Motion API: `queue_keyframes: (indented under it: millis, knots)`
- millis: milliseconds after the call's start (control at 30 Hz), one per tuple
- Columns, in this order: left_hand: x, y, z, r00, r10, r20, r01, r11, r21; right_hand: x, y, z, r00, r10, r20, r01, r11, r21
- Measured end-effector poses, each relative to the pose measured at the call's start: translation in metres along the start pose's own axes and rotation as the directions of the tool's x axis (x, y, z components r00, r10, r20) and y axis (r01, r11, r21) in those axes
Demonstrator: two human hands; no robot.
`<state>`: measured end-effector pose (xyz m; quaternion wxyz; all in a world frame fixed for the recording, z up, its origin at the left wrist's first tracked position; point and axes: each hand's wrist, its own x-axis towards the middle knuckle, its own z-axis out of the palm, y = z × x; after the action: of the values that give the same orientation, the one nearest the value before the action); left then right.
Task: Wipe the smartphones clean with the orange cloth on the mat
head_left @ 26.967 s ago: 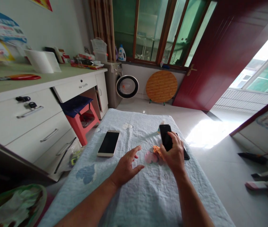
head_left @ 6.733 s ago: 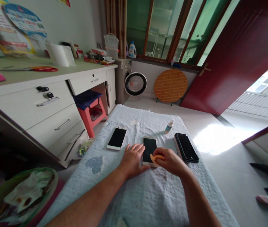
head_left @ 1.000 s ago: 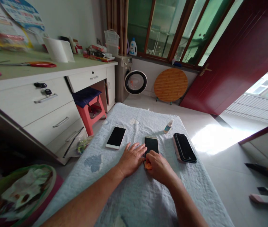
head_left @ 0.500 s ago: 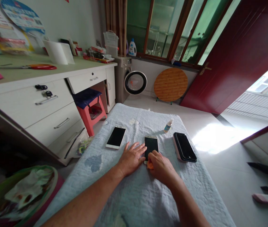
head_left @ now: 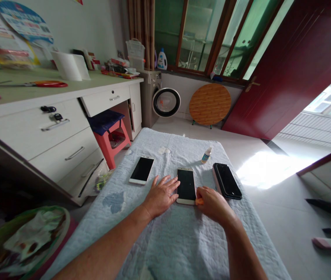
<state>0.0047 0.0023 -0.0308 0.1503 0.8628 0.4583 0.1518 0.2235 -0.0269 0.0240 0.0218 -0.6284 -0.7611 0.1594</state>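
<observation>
A white-framed smartphone point(head_left: 186, 186) lies face up with its dark screen showing. Along its left edge rests my left hand point(head_left: 162, 196), fingers spread, the fingertips touching the phone. My right hand point(head_left: 213, 204) is closed round an orange cloth point(head_left: 199, 201), mostly hidden in the fingers, at the phone's lower right edge. A second white smartphone point(head_left: 142, 170) lies farther left. To the right is a stack of phones point(head_left: 226, 181), a black one on top. A small spray bottle point(head_left: 206, 155) stands behind, between the middle phone and the stack.
A pale blue quilted cover point(head_left: 177, 249) lies over the table. At the lower left stands a bin point(head_left: 71, 221) with crumpled paper. A desk point(head_left: 66, 101), a red stool point(head_left: 110, 136) and a washing machine point(head_left: 150, 93) with its door open stand beyond.
My right hand has moved right with the orange cloth, from the phone's lower screen to its right edge, uncovering the screen. My left hand stays by the left edge.
</observation>
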Motion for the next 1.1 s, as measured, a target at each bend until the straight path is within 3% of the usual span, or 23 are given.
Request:
queue_keyframes:
  millis: [167,300,667,867,1100]
  knots:
    - [-0.002,0.003,-0.004,1.0,0.023,0.013,-0.023,1.0,-0.019,0.008,-0.01,0.005,0.98,-0.106,-0.167,0.131,0.981,0.145]
    - [-0.002,0.005,-0.005,0.999,0.035,0.01,-0.035,0.999,-0.012,0.019,-0.019,0.019,0.958,-0.18,-0.225,0.212,0.969,0.125]
    - [0.0,0.006,-0.003,0.999,0.045,-0.014,-0.045,0.999,0.0,0.052,-0.006,0.028,0.922,0.08,-0.378,-0.044,0.994,0.102]
    - [-0.001,0.006,-0.003,0.999,0.038,-0.008,-0.038,0.999,-0.006,0.041,-0.006,0.024,0.938,0.161,-0.308,-0.149,0.987,0.063]
    - [-0.001,0.006,0.0,1.0,0.026,-0.01,-0.026,1.0,-0.01,0.028,-0.01,0.025,0.953,0.182,-0.241,-0.183,0.983,0.018]
